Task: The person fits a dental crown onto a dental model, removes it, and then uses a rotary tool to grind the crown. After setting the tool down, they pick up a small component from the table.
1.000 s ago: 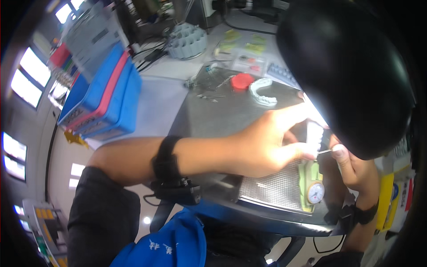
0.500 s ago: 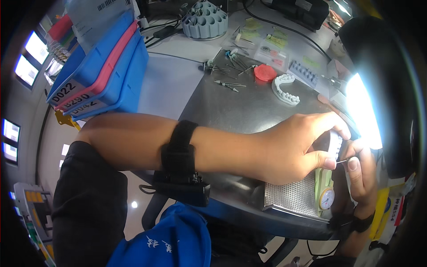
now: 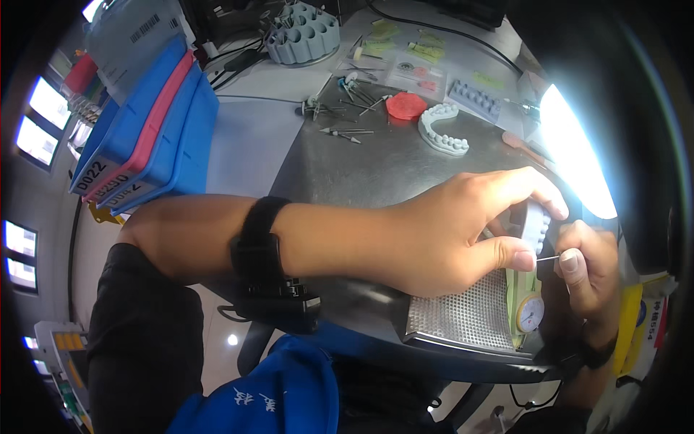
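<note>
My left hand (image 3: 463,235) reaches in from the left, its thumb and fingers closed around a pale grey dental model (image 3: 533,226) with the row of teeth facing right. Close by on the right, my right hand (image 3: 589,271) pinches a thin metal rod-like tool (image 3: 548,258) between thumb and fingers. The rod points left at the lower end of the model, near my left thumb; whether its tip touches the model I cannot tell. Below the hands lie a pale green gauge with a round dial (image 3: 530,315) and a textured metal plate (image 3: 463,315).
A bright lamp (image 3: 575,152) hangs close above my right hand. Farther back lie a horseshoe-shaped dental model (image 3: 450,146), a red disc (image 3: 406,106), and several burs (image 3: 347,134). A grey bur holder (image 3: 303,43) stands behind; stacked blue bins (image 3: 191,134) are at left.
The whole view has shifted, so the bench things sit farther left. My right hand is slightly farther from my left thumb, and more of the rod shows between them. Both grips stay.
</note>
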A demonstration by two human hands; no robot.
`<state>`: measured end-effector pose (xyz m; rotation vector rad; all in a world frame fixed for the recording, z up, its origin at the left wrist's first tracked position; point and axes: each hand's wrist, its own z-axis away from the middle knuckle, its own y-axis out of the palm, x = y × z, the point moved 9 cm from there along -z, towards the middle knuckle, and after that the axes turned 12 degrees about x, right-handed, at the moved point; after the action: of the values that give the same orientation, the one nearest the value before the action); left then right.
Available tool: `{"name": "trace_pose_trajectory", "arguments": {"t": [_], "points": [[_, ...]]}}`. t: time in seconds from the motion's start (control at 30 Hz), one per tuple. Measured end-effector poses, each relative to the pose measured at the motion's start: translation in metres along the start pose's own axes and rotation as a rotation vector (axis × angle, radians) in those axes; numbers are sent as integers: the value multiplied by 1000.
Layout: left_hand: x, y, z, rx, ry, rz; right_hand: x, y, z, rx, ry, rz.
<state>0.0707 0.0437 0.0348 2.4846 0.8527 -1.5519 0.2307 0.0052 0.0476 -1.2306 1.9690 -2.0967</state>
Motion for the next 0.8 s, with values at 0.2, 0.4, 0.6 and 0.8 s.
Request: {"name": "trace_pose_trajectory", "arguments": {"t": [0.2, 0.4, 0.6, 0.8], "points": [[10, 2, 5, 65, -224, 98, 19, -6, 12, -44, -62, 361], [11, 5, 3, 73, -194, 144, 19, -1, 19, -117, -231, 576], [10, 4, 5, 82, -208, 109, 30, -15, 26, -300, -308, 466], [-1, 0, 3, 125, -149, -105, 37, -16, 13, -350, -288, 245]]}}
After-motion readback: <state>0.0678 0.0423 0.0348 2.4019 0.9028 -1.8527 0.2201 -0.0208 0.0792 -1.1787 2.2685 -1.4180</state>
